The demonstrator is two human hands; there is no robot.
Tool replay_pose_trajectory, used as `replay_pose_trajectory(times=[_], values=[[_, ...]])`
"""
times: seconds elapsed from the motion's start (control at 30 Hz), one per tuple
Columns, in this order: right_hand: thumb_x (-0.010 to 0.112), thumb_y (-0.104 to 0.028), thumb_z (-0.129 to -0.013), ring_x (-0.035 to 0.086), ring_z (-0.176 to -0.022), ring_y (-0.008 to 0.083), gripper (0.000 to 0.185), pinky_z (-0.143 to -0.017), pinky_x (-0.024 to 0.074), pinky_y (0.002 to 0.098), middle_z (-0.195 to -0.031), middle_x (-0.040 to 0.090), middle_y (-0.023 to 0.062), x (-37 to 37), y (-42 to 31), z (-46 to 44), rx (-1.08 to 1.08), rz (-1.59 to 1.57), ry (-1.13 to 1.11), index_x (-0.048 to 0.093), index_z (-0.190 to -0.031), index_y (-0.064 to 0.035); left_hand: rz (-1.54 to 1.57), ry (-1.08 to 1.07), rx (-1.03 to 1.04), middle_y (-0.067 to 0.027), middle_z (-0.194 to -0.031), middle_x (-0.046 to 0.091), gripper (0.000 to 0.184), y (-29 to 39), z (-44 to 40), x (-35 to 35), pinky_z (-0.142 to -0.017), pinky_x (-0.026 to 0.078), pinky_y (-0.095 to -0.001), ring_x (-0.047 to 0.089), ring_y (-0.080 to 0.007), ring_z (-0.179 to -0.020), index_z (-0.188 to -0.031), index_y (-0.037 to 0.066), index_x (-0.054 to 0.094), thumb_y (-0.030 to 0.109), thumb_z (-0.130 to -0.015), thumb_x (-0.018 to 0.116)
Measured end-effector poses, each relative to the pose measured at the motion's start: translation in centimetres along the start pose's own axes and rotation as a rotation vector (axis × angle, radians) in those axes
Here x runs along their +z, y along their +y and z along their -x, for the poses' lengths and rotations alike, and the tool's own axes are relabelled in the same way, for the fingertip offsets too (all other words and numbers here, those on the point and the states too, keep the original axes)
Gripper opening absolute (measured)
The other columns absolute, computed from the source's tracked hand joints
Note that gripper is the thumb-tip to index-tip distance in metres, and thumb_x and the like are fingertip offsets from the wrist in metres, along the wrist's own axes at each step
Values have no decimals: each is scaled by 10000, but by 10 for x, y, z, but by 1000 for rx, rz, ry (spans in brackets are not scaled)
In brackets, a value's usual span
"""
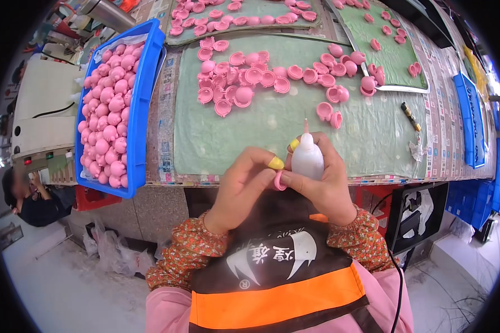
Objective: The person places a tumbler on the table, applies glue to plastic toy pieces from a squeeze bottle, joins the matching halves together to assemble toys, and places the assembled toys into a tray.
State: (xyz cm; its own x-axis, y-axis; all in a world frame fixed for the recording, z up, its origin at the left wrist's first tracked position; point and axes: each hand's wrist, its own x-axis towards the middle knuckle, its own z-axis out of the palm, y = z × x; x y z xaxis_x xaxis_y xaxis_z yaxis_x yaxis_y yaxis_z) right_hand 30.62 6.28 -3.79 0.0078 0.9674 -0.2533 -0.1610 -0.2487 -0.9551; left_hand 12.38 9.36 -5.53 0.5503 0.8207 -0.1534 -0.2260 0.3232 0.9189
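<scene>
My left hand [247,186], with a yellow cover on a fingertip, is closed and pinches a small pink shell piece [280,180] in front of my chest. My right hand [328,183] wraps round a white squeeze bottle [308,161] whose thin needle tip points up and away from me. The right thumb also touches the pink piece, and a yellow cover shows on one right finger. Beyond the hands, many pink half shells [243,95] lie in a loose group on the green mat [205,147]. Two more pink shells [324,111] lie nearest the bottle's tip.
A blue crate [141,122] full of pink balls stands at the left. Another green mat [394,61] with pink shells lies at the back right. On the right are a dark-and-gold tube [410,116], crumpled tissue [416,150] and a blue tray [469,122]. A person [36,194] sits far left.
</scene>
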Motion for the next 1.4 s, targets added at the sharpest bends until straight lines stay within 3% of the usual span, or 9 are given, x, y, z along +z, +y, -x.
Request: replay_pose_trajectory(times=[0.3,0.47,0.63,0.83,0.9,1.0,1.13,1.37,1.4], values=[[773,-87,-803,576,-790,81,369,-698,485,243,-883,604,19,13,14,4,-29,-106,166,514,-1061,-39,-130,-24,123,-94,-1170,482,326,-17,10,2,-918,494,-298,552,-180,-1082,-1270,-9,514,66,-955,559],[774,-136,-820,544,-765,63,345,-674,463,241,-851,597,7,19,6,10,59,-28,149,513,-1023,-37,-157,-30,110,-92,-1133,491,313,-12,8,-1,-897,486,-296,560,-173,-1028,-1241,-10,522,154,-976,544],[787,-117,-804,543,-786,67,367,-679,466,244,-873,580,7,22,16,11,-137,34,218,514,-1033,-34,-294,-21,95,-93,-1084,508,314,-4,9,1,-854,472,-287,559,-166,-980,-1207,-17,535,216,-998,508],[775,-86,-799,569,-762,68,336,-660,479,241,-861,606,14,22,13,12,-102,-9,272,522,-1015,-33,-565,-5,169,-104,-1086,512,326,-4,11,4,-879,453,-300,554,-177,-983,-1215,-26,534,221,-1005,498],[756,-55,-801,585,-785,75,340,-689,491,239,-893,605,18,22,13,13,-80,12,249,517,-1041,-32,-326,73,143,-57,-1094,545,390,-13,13,8,-870,442,-263,538,-130,-963,-1258,-17,493,287,-1014,504],[736,-24,-802,606,-799,83,346,-702,507,238,-920,606,24,24,12,16,-23,-2,241,512,-1066,-28,10,-5,71,-45,-1150,536,389,-10,13,11,-948,407,-272,520,-127,-1047,-1283,-7,479,236,-990,554],[737,-32,-804,618,-777,87,341,-665,517,239,-913,608,30,25,10,17,5,-23,242,512,-1061,-24,71,-36,8,-41,-1177,526,411,-11,14,4,-996,373,-274,501,-124,-1105,-1293,-4,470,219,-970,588],[715,-58,-836,592,-832,92,340,-725,502,254,-954,592,41,22,3,16,19,-61,126,499,-1097,-20,321,-19,-118,-73,-1192,540,502,-7,17,-3,-900,467,-321,550,-171,-1061,-1328,13,440,294,-951,615],[698,-56,-847,581,-849,99,346,-745,493,263,-975,581,50,18,9,16,-111,33,131,495,-1123,-12,428,2,-124,-88,-1193,544,512,-6,17,-4,-856,494,-335,569,-187,-1030,-1332,18,438,311,-950,613]])
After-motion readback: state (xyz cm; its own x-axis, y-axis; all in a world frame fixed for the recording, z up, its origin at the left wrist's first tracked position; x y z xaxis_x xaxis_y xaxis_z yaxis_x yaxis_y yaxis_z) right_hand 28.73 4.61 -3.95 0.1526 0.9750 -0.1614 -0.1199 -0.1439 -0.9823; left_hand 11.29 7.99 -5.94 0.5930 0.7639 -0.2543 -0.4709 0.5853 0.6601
